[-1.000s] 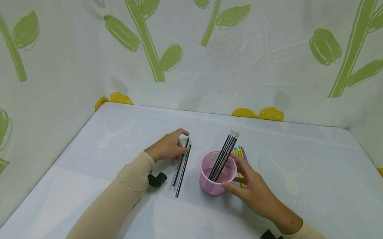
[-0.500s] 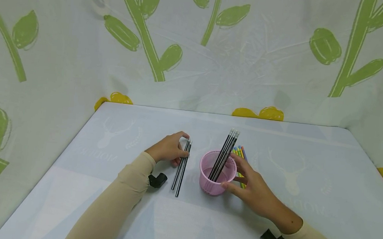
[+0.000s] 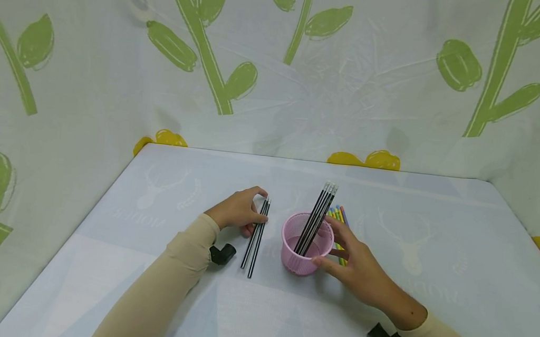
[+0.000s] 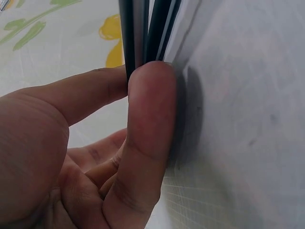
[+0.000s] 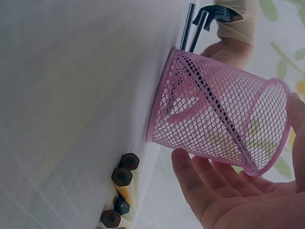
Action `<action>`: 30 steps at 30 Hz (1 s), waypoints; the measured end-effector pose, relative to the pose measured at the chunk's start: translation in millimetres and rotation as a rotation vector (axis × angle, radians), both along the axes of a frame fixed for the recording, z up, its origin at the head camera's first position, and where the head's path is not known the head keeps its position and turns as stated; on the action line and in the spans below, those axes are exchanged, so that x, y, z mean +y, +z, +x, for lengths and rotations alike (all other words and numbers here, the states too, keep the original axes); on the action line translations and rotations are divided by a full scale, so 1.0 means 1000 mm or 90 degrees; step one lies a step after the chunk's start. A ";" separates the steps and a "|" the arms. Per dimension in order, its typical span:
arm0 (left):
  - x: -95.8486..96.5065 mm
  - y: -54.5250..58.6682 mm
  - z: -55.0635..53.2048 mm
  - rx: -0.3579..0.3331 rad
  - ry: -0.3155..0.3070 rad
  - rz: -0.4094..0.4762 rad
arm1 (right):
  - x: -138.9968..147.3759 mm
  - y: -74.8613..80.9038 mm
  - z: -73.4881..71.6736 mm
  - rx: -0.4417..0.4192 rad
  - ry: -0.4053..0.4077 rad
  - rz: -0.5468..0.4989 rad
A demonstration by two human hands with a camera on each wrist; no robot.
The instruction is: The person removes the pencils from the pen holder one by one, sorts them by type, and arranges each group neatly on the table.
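Note:
My left hand [image 3: 238, 208] pinches two striped black-and-silver pencils [image 3: 257, 241] near their upper ends, thumb on one side and index finger at the end. In the left wrist view the thumb [image 4: 150, 109] covers part of the dark pencils [image 4: 159, 28]. My right hand [image 3: 361, 273] holds a pink mesh pencil cup [image 3: 293, 260], its thumb at the near rim and its fingers along the right side. Several matching pencils [image 3: 315, 219] lean to the right inside the cup, eraser ends up. The right wrist view shows them through the mesh wall [image 5: 224, 86].
Several coloured pencils [image 3: 339, 214] lie on the table behind the right hand and cup; their dark ends [image 5: 122, 176] show in the right wrist view. Black wrist mounts [image 3: 222, 253] sit by both sleeves. A leaf-patterned cloth wall [image 3: 304, 97] rises behind the table's far edge.
The left hand has drawn the left pencil slightly toward the body and closer beside the other, its thumb moving down a little. The right hand and cup stay put.

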State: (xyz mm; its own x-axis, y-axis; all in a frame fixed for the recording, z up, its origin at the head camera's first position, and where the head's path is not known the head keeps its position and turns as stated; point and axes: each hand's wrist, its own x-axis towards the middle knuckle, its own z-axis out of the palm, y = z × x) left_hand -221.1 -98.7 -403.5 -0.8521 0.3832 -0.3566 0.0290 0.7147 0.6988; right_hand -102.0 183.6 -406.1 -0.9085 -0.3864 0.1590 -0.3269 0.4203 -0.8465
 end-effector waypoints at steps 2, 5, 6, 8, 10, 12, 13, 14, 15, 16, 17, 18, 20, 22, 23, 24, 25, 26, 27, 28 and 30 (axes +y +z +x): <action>0.000 0.000 0.000 -0.002 0.000 0.001 | 0.000 0.000 0.000 -0.001 -0.001 0.000; 0.000 0.000 0.000 -0.002 -0.001 -0.002 | 0.000 0.000 0.000 -0.004 -0.001 -0.002; 0.000 0.000 0.000 -0.002 -0.002 -0.003 | 0.000 0.000 0.000 -0.005 -0.001 -0.002; 0.000 0.000 0.000 -0.002 -0.003 -0.004 | 0.000 0.001 0.001 -0.006 -0.001 -0.003; 0.000 0.001 0.001 -0.002 -0.004 -0.004 | 0.000 0.001 0.001 -0.005 -0.001 -0.004; 0.000 0.001 0.001 -0.002 -0.004 -0.003 | 0.000 0.001 0.001 -0.003 -0.001 -0.005; 0.000 0.002 0.002 -0.003 -0.003 -0.003 | 0.000 0.001 0.001 -0.002 -0.001 -0.005; 0.000 0.002 0.002 -0.003 -0.003 -0.004 | 0.000 0.001 0.001 -0.001 0.000 -0.005; 0.000 0.003 0.002 -0.004 -0.003 -0.005 | 0.000 0.001 0.001 -0.001 0.000 -0.005; 0.000 0.003 0.002 -0.004 -0.003 -0.006 | 0.000 0.001 0.001 -0.001 -0.001 -0.004; 0.000 0.003 0.002 -0.002 -0.004 -0.008 | 0.000 0.001 0.001 -0.001 -0.001 -0.003; 0.000 0.003 0.002 -0.001 -0.005 -0.010 | 0.000 0.001 0.001 -0.001 -0.001 -0.003; 0.000 0.004 0.001 0.009 -0.005 -0.013 | 0.000 0.001 0.001 -0.002 -0.001 -0.003; 0.000 0.004 0.001 0.028 -0.003 -0.015 | 0.000 0.001 0.001 -0.003 -0.001 -0.001; 0.001 0.004 0.001 0.044 -0.002 -0.017 | 0.000 0.001 0.001 -0.004 -0.001 -0.002; 0.001 0.005 0.001 0.059 0.002 -0.018 | 0.000 0.001 0.001 -0.005 -0.001 -0.002; 0.002 0.005 0.001 0.079 0.003 -0.019 | 0.000 0.001 0.001 -0.006 -0.001 -0.002; 0.002 0.006 0.001 0.100 0.003 -0.018 | 0.000 0.001 0.001 -0.006 -0.001 -0.001; 0.003 0.007 0.001 0.119 0.002 -0.017 | 0.000 0.001 0.001 -0.006 -0.001 0.000; 0.004 0.009 0.002 0.139 0.002 -0.016 | 0.000 0.001 0.001 -0.005 0.000 -0.001; 0.007 0.012 0.003 0.174 0.001 -0.005 | -0.001 0.001 0.001 -0.004 0.000 -0.001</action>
State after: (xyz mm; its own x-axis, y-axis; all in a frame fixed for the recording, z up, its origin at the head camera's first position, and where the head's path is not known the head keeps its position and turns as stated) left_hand -217.9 -91.5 -391.6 -0.9178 0.3798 -0.1159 0.2147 0.7202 0.6597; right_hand -101.0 183.0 -405.0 -0.9097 -0.3856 0.1543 -0.3216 0.4188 -0.8492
